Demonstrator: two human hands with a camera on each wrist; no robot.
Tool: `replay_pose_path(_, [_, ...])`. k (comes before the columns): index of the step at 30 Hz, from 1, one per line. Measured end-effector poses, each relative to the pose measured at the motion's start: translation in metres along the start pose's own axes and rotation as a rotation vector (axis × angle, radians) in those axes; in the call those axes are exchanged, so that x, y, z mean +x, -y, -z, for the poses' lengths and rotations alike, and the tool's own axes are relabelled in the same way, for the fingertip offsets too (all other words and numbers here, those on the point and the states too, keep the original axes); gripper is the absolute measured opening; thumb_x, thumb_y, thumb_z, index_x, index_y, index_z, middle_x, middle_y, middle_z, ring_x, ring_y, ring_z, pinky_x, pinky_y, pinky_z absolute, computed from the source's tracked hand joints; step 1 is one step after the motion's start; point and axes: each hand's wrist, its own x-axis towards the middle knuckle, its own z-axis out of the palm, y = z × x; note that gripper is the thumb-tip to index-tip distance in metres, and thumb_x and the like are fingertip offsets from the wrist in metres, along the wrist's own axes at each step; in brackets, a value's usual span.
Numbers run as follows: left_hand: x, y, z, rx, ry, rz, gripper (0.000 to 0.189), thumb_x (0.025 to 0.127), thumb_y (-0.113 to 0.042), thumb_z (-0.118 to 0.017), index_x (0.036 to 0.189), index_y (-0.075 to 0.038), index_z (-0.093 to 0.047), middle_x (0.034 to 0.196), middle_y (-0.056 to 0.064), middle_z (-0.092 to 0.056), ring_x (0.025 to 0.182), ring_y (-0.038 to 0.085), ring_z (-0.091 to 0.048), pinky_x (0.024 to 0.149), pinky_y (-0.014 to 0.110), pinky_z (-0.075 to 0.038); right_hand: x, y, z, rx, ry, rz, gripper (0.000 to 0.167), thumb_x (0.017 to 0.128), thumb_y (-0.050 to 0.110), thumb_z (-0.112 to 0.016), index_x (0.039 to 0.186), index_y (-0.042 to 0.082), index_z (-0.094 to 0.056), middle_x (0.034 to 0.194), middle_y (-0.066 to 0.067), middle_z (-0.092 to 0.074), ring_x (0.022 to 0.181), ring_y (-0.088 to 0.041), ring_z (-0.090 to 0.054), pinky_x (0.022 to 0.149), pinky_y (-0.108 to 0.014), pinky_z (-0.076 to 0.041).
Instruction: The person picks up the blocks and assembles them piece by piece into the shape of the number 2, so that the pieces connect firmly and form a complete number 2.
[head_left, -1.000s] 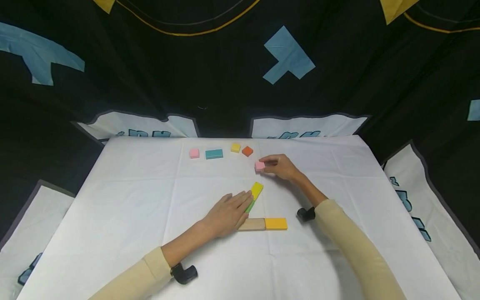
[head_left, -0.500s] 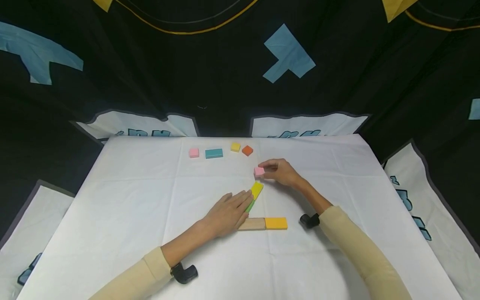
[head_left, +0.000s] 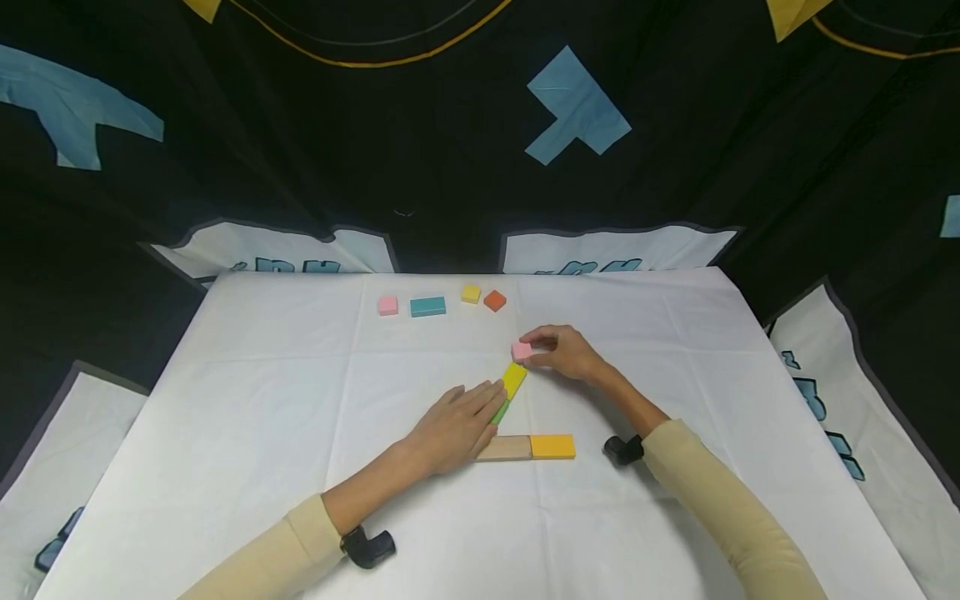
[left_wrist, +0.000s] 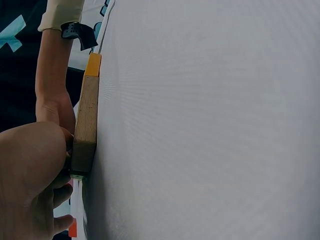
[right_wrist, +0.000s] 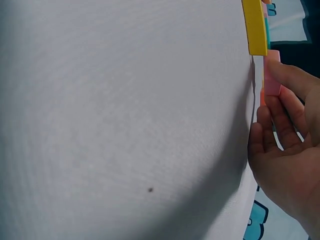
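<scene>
My right hand (head_left: 566,353) pinches a pink block (head_left: 521,351) between thumb and fingers, at the far end of a slanted yellow block (head_left: 513,379). In the right wrist view the pink block (right_wrist: 272,75) shows beside the end of the yellow block (right_wrist: 255,27). My left hand (head_left: 453,427) lies with straight fingers over the slanted row, resting on a green block (head_left: 500,412) that it partly hides. Just in front of that hand runs a plain wooden block (head_left: 504,448), its left end covered, with an orange-yellow block (head_left: 552,447) end to end with it.
Along the back of the white-covered table (head_left: 247,400) lie another pink block (head_left: 387,306), a teal block (head_left: 427,307), a small yellow block (head_left: 471,293) and an orange block (head_left: 495,301). A black curtain (head_left: 337,167) hangs behind.
My right hand has brought the pink block toward me, from near the orange block to the tip of the slanted yellow block. My left hand has stayed in place.
</scene>
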Motion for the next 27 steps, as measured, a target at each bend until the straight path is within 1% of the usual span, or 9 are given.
replay_pose_path(7, [-0.0003,-0.0003,-0.0003,0.0,-0.005,-0.008,0.056,0.107,-0.035,-0.042,0.155,-0.007,-0.034,0.161,0.007,-0.03,0.146,0.022,-0.03,0.114,0.048,-0.03,-0.0006,0.0016,-0.0032,-0.019,-0.003,-0.013,0.038,0.088,0.018,-0.079,0.124,0.013,-0.07,0.126,-0.006,-0.065,0.115,-0.026,-0.057,0.102,-0.04,-0.047])
replay_pose_path(15, [0.0009,-0.0001,-0.0009,0.019,0.001,-0.003,0.057,0.107,-0.035,-0.041,0.156,-0.007,-0.033,0.161,0.007,-0.029,0.146,0.022,-0.029,0.114,0.048,-0.03,0.0005,0.003,-0.0047,-0.053,-0.007,0.015,0.037,0.086,0.017,-0.081,0.122,0.012,-0.071,0.126,-0.008,-0.065,0.112,-0.027,-0.057,0.102,-0.04,-0.047])
replay_pose_path(27, [0.0005,-0.0011,0.0005,0.022,-0.005,-0.004,0.056,0.107,-0.034,-0.043,0.155,-0.006,-0.035,0.161,0.007,-0.031,0.146,0.022,-0.031,0.114,0.048,-0.031,-0.001,0.005,-0.0001,-0.06,0.038,0.02,0.038,0.087,0.019,-0.08,0.123,0.012,-0.069,0.129,-0.009,-0.063,0.115,-0.027,-0.056,0.102,-0.04,-0.047])
